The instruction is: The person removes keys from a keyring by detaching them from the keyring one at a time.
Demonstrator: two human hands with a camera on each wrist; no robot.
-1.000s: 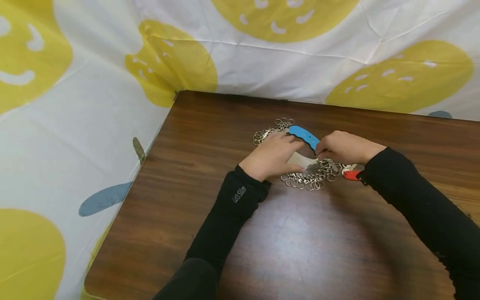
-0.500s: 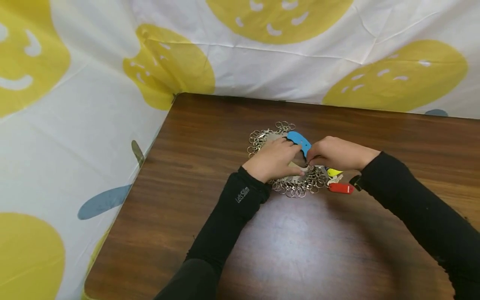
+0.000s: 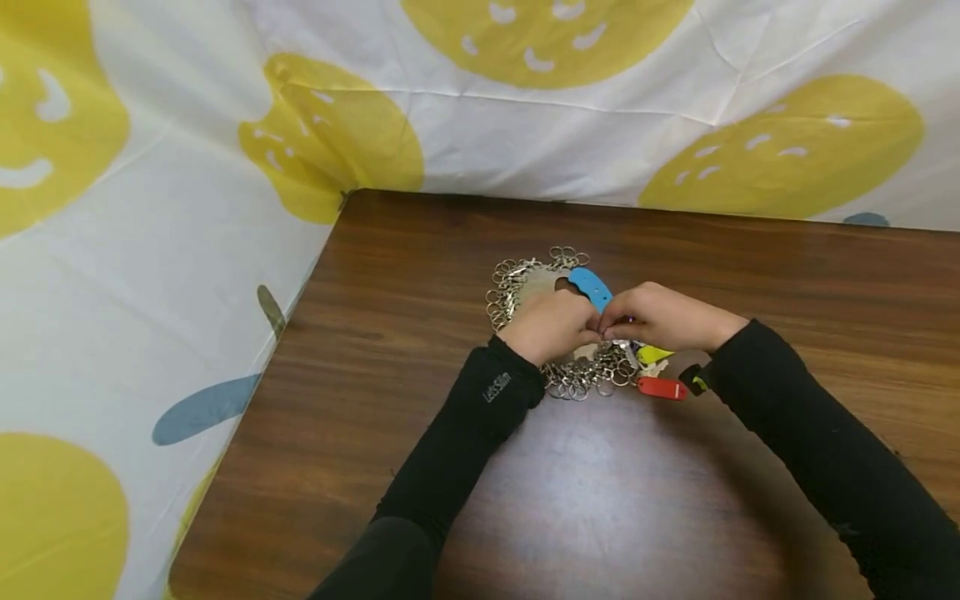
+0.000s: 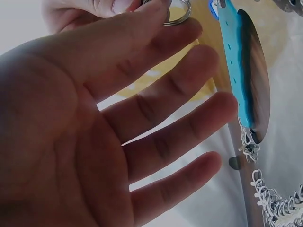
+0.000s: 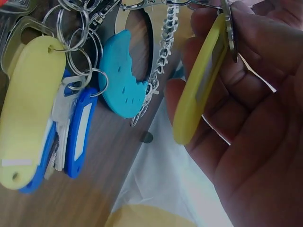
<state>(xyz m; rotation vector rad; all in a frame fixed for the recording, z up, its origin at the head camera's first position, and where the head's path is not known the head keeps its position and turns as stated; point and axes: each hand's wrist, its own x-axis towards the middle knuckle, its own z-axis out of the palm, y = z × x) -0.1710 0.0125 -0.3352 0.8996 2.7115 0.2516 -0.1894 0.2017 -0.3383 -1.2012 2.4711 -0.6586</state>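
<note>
In the head view a flat metal key holder (image 3: 534, 287) with a blue grip (image 3: 592, 287) lies on the table, its edge lined with clips and key rings (image 3: 576, 385). My left hand (image 3: 550, 327) reaches over it, thumb and forefinger pinching at a split key ring (image 4: 181, 19) in the left wrist view; its other fingers are spread. My right hand (image 3: 663, 318) meets it fingertip to fingertip and pinches the same ring area. From it hang a yellow key tag (image 5: 200, 90) and a key (image 5: 231, 35). The exact grip is partly hidden.
A red tag (image 3: 662, 388) lies beside the holder's right edge. In the right wrist view a pale yellow tag (image 5: 33, 109), a blue tag (image 5: 81, 135) and keys (image 5: 61, 118) hang from rings. A patterned cloth (image 3: 525, 142) borders the wooden table (image 3: 390, 350).
My left hand has moved right and in to meet the right hand's fingertips. My right hand has shifted slightly left and nearer, and the red and yellow tags have come into fuller view.
</note>
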